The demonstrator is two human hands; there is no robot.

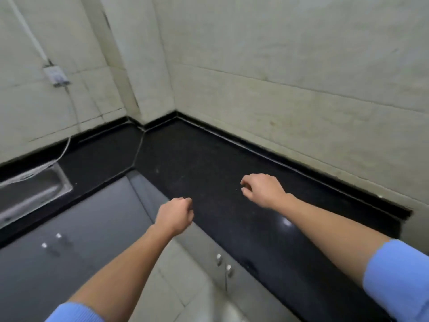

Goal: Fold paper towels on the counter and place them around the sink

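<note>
A black speckled counter (209,163) runs in an L along two tiled walls. The steel sink (32,191) is set into it at the far left, only partly in view. No paper towel shows anywhere. My left hand (175,216) hovers over the counter's front edge with its fingers loosely curled and nothing in it. My right hand (262,189) hangs above the counter's middle, fingers curled downward, also holding nothing.
A wall socket (55,75) with a white cable (67,140) hangs down to the counter near the sink. Grey cabinet doors with small knobs (224,263) sit below the counter. The counter ends at the right (404,214). Pale floor tiles lie below.
</note>
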